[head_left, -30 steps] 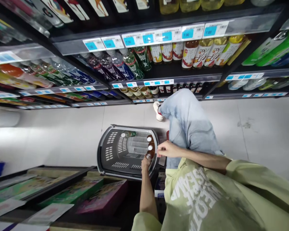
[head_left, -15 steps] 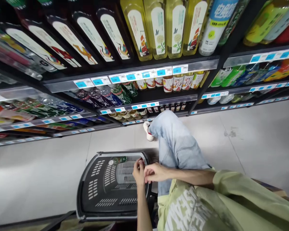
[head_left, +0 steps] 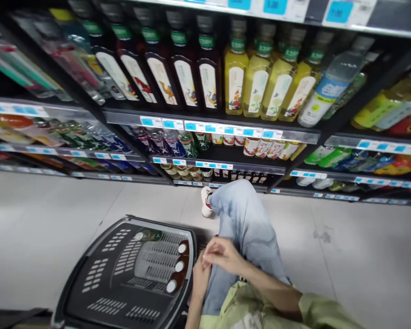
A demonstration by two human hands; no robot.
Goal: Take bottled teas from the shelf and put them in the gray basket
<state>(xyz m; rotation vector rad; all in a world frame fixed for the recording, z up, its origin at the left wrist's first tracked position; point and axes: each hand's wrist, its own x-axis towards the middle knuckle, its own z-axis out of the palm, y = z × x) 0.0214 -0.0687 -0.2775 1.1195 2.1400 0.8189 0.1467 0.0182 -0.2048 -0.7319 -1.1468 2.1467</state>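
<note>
My right hand [head_left: 224,255] and my left hand [head_left: 201,274] meet in front of my lap, fingertips touching. The right fingers are bent and closed together over the left fingertips. On the left hand the fingers are curled and partly hidden behind the right one. No object shows between them. Just left of my hands is a dark grey shopping basket [head_left: 99,292] with slotted walls. Inside it, three brown bottles [head_left: 180,266] with white caps stand along the right side. A green bottle [head_left: 152,235] with a white cap lies at its far end.
Ahead, a black shelf unit holds dark bottles [head_left: 185,84], yellow bottles [head_left: 265,91] and a tilted clear bottle [head_left: 324,93]. A price-tag rail [head_left: 208,128] runs below them. My knee [head_left: 241,196] and white shoe [head_left: 206,203] are close to the bottom shelf.
The view has tilted upward, showing more of the shelves. My hands have moved from over the basket's edge to my lap, still together. The three brown bottles now show in the basket.
</note>
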